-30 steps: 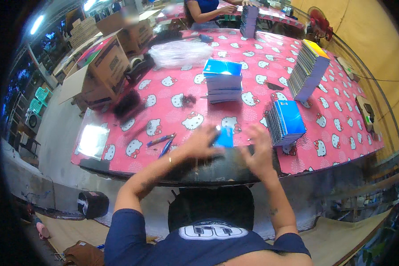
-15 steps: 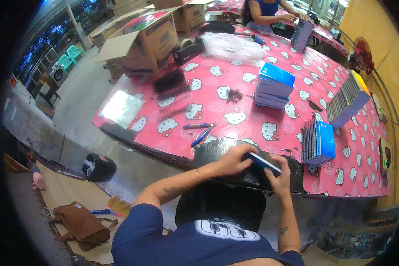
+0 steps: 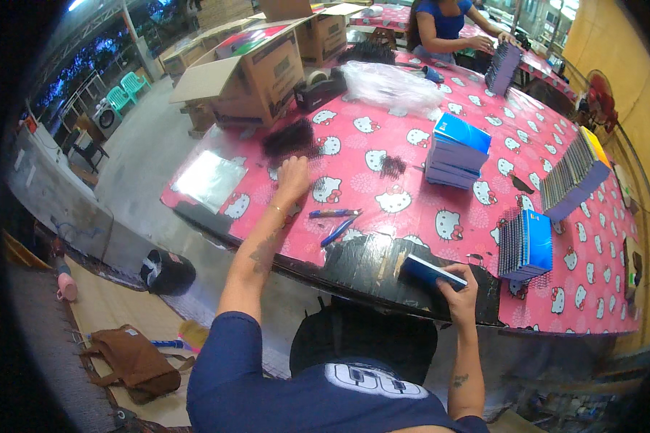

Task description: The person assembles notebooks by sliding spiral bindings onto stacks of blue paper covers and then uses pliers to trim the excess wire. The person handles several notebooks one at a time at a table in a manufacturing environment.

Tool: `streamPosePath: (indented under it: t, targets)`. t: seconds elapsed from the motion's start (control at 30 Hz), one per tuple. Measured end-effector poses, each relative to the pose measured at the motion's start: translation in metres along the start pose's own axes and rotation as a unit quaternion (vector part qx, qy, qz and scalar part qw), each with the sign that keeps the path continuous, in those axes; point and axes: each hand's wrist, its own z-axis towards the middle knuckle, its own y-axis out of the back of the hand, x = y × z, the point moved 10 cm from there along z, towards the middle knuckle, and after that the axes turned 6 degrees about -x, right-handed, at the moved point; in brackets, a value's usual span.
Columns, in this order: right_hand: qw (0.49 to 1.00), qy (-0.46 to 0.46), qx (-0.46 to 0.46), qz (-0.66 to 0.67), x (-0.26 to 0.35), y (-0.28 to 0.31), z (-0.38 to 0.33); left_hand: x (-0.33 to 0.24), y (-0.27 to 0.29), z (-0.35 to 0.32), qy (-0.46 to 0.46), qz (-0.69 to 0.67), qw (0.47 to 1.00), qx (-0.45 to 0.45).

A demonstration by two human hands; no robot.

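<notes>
In my right hand (image 3: pixel 458 288) is a small blue-covered notebook (image 3: pixel 430 273), gripped at its right end over the black near edge of the table. My left hand (image 3: pixel 294 175) reaches far forward to a pile of black binding coils (image 3: pixel 289 140). Its fingers curl down at the pile's near side, and what they pinch is hidden. A pair of blue-handled pliers (image 3: pixel 338 231) and a pen-like tool (image 3: pixel 335 213) lie between my hands. Right of the notebook stands a stack of coil-bound blue notebooks (image 3: pixel 526 245).
A stack of blue pads (image 3: pixel 458 150) and a long row of bound notebooks (image 3: pixel 576 175) stand on the pink table. Clear plastic (image 3: pixel 390 85), a tape dispenser (image 3: pixel 320 90) and an open carton (image 3: pixel 256 79) are at the back. A co-worker's hand (image 3: pixel 508 40) touches another stack.
My left hand has let go of the notebook and moved forward and left to the black coils. My right hand keeps the notebook, now tilted to show its blue cover.
</notes>
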Motion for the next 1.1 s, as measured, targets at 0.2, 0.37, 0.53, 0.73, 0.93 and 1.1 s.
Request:
streamPosePath:
  t: [0.2, 0.37, 0.53, 0.73, 0.93, 1.1]
  targets:
    - [0.997, -0.055, 0.014, -0.048, -0.013, 0.008, 0.003, -0.076, 0.04, 0.005, -0.161, -0.034, 0.982, -0.09]
    - [0.999, -0.037, 0.018, -0.032, -0.012, 0.007, 0.004, -0.17, 0.06, -0.06, -0.083, -0.38, 0.916, 0.102]
    - [0.999, -0.029, 0.015, -0.031, -0.014, 0.008, 0.004, -0.238, 0.103, -0.133, -0.052, -0.478, 0.862, 0.162]
    - [0.999, -0.015, 0.011, -0.039, -0.007, 0.004, 0.006, -0.232, 0.095, -0.132, -0.017, -0.518, 0.849, 0.109]
    - [0.999, -0.035, 0.016, -0.022, -0.014, 0.006, 0.006, -0.234, 0.087, -0.131, -0.023, -0.51, 0.851, 0.124]
    - [0.998, -0.029, 0.042, -0.039, -0.01, 0.005, 0.004, -0.245, 0.081, -0.118, -0.112, -0.455, 0.858, 0.207]
